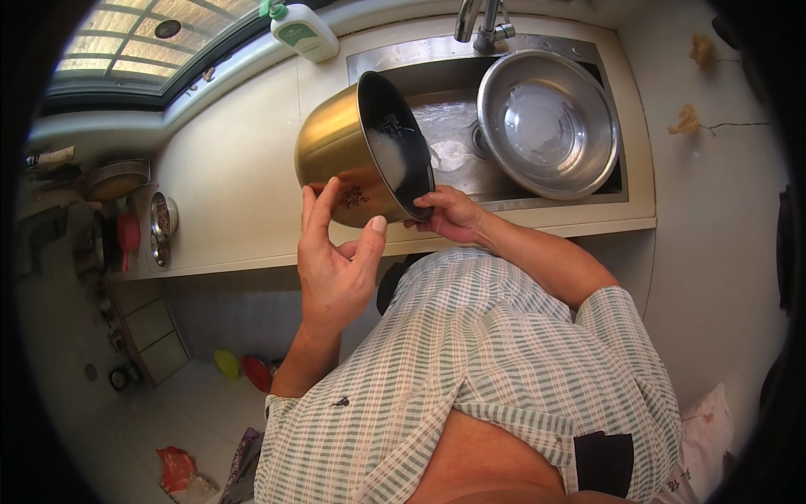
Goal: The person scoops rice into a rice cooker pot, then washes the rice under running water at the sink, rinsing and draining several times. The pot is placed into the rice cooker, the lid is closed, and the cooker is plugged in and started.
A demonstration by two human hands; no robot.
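A gold-coloured rice cooker inner pot [337, 148] with a dark inside is tilted toward the sink, and pale grains that look like rice lie in it under cloudy water. My right hand [448, 213] grips its rim at the lower right. The fingertips of my left hand [337, 264] touch the pot's gold outer wall from below, the thumb apart from the fingers. Just right of the pot, a large stainless steel basin [548, 126] rests over the right part of the steel sink [441, 135], whose bottom is wet.
A faucet [482, 28] stands behind the sink. On the pale countertop [245, 164], a white pump bottle [304, 33] stands at the back by the window. Small metal bowls [162, 217], a red plastic item [128, 232] and a pan [116, 181] are at the far left.
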